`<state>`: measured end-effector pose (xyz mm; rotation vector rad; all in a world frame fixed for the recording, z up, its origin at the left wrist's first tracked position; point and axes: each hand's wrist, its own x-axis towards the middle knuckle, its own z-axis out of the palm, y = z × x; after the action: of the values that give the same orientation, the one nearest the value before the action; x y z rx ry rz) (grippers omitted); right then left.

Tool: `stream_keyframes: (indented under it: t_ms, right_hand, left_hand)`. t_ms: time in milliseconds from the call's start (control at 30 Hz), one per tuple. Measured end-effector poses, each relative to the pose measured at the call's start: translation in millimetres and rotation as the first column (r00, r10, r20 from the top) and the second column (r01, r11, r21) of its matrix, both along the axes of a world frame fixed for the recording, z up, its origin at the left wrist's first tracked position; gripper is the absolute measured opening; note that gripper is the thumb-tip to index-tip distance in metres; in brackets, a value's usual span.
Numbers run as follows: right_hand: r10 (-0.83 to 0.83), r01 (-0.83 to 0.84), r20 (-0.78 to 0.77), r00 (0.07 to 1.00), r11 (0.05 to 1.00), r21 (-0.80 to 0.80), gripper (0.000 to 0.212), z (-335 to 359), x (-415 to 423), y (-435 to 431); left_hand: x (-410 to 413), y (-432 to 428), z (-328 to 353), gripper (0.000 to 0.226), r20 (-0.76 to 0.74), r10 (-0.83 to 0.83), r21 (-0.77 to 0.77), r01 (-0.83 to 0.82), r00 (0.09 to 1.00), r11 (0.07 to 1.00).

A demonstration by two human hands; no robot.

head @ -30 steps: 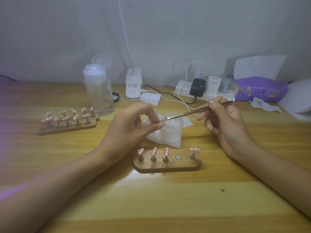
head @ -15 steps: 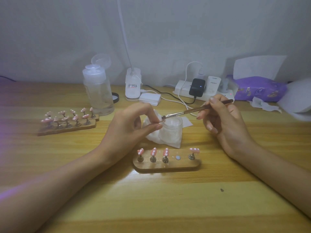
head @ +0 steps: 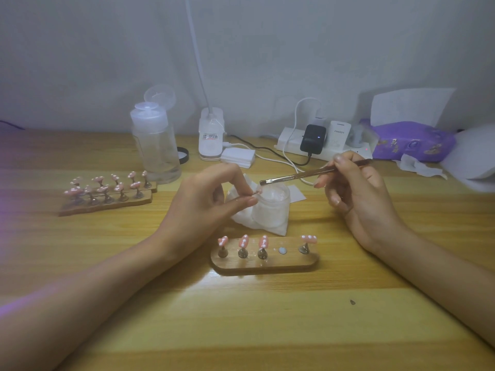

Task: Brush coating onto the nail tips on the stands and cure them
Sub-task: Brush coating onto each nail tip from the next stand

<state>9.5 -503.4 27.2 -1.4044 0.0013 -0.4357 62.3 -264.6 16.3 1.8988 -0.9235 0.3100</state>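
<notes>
My left hand (head: pixel 203 204) pinches a small nail tip on its peg (head: pixel 255 193) between thumb and fingers, beside a frosted jar (head: pixel 273 207). My right hand (head: pixel 356 194) grips a thin brush (head: pixel 308 174); its bristles hover over the jar's mouth, just right of the held tip. In front of the jar lies a wooden stand (head: pixel 265 259) carrying several pink nail tips with white dots and one bare magnet spot (head: pixel 281 250). A second, longer stand (head: pixel 107 195) with several pink tips sits at the left.
A clear pump bottle (head: pixel 156 145) stands behind the left stand. A white lamp base (head: pixel 211 137), a power strip with plugs and cables (head: pixel 313 143), a purple wipes pack (head: pixel 412 141) and a white tissue under the jar (head: pixel 270 227) lie along the back.
The brush tip has lifted slightly off the held nail tip and moved right, over the jar. My left hand has stayed where it was.
</notes>
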Motion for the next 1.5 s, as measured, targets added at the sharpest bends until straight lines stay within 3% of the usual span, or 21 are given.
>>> stream_keyframes:
  t_ms: [1500]
  right_hand:
    - [0.011,-0.010,0.049,0.999,1.000,-0.020,0.024,0.2,-1.8,-0.5]
  left_hand:
    - [0.4,-1.1,1.0,0.016,0.012,0.017,0.003,-0.017,1.000,1.000]
